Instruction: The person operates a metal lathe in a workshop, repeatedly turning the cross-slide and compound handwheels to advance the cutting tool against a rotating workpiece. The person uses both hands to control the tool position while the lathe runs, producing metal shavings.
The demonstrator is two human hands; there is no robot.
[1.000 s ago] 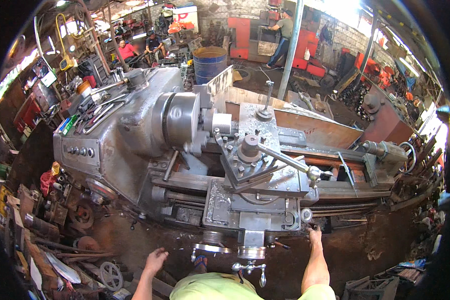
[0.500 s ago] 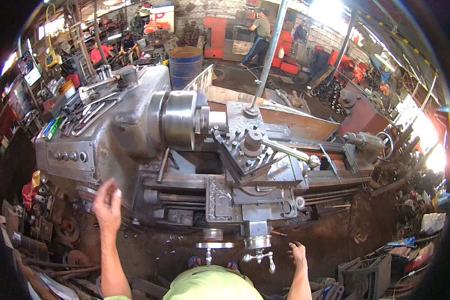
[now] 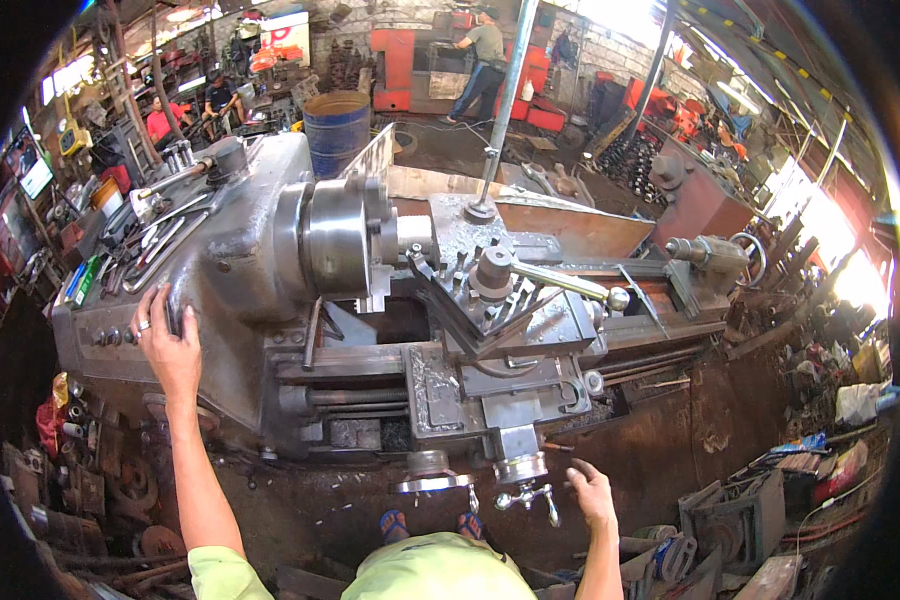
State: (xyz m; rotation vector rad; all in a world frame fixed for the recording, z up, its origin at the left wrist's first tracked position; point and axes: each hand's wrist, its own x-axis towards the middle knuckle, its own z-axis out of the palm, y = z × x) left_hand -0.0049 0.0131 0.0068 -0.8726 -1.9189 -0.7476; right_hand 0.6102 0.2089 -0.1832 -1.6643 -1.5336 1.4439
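A large metal lathe fills the middle. My left hand (image 3: 167, 338) reaches to the front panel (image 3: 95, 338) of the grey headstock (image 3: 245, 250), its fingers spread over the panel's upper edge beside the round knobs; the hand covers part of the panel. A shiny chuck (image 3: 338, 238) holds a short bright metal cylinder (image 3: 414, 232). Right of it stands the tool post (image 3: 493, 275) with a long lever (image 3: 565, 283). My right hand (image 3: 594, 494) hovers, empty with fingers apart, right of the cross-slide crank handle (image 3: 530, 497). A handwheel (image 3: 436, 483) sits left of that crank.
Wrenches and other hand tools (image 3: 165, 240) lie on the headstock. The tailstock (image 3: 705, 262) stands at the right end of the bed. Behind are a blue drum (image 3: 337, 135) and a person (image 3: 482, 65) at a red machine. Scrap parts (image 3: 740, 535) crowd the lower right.
My left hand has moved up onto the headstock panel, its fingers spreading. The chuck has turned, its jaws now in another position. My right hand stays near the crank. The view has shifted slightly.
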